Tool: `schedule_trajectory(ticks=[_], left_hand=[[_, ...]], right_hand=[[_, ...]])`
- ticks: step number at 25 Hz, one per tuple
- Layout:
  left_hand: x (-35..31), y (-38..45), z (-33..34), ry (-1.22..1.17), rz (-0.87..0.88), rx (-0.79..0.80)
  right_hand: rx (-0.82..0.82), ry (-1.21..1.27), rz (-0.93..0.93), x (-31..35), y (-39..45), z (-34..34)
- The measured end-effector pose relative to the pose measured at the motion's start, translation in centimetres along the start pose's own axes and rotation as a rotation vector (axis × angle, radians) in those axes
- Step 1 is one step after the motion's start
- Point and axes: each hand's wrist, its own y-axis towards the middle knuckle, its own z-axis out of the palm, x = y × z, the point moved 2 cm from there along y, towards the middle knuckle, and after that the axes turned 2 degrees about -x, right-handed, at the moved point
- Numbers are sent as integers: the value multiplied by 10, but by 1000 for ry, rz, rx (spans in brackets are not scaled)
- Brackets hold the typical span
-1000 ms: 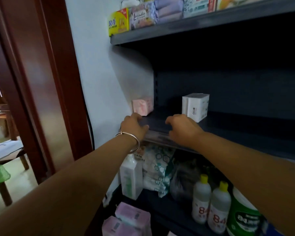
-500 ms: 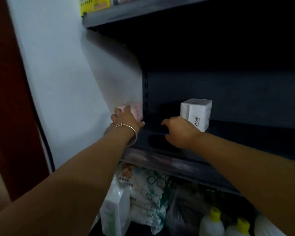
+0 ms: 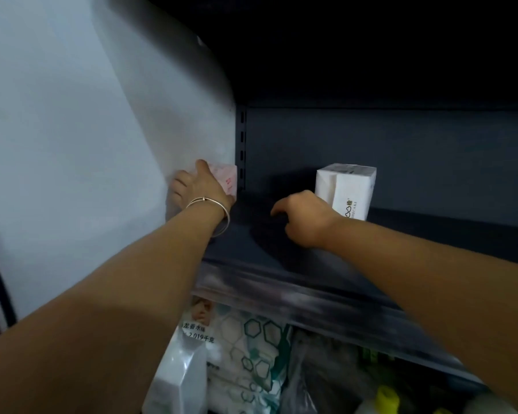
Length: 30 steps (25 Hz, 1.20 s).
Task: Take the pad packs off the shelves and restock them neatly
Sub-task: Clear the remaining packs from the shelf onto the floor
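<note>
While the left hand (image 3: 198, 189) was only at the shelf edge a second ago, it now reaches the far left corner, fingers curled round the pink pad pack (image 3: 226, 179) against the wall, so a lift-off looks imminent. Further right, the right hand (image 3: 304, 218) has moved in over the dark shelf (image 3: 251, 234), loosely curled, holding nothing, just beside the upright white pad pack (image 3: 345, 189).
</note>
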Motion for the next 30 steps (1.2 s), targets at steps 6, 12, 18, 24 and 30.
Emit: schedule_trajectory(ticks=[6, 12, 18, 24, 30], left_hand=[[-11, -5, 6, -104, -38, -27], [-22, -12, 16, 272, 216, 100], [-35, -11, 33, 454, 238, 192], [-35, -19, 29, 368, 402, -62], [-42, -30, 30, 223, 444, -299]], right_hand=[[19, -34, -17, -10, -16, -3], [20, -60, -19, -22, -32, -5], [31, -47, -6, -30, -30, 2], [-4, -30, 17, -33, -31, 5], [-11, -21, 25, -36, -35, 4]])
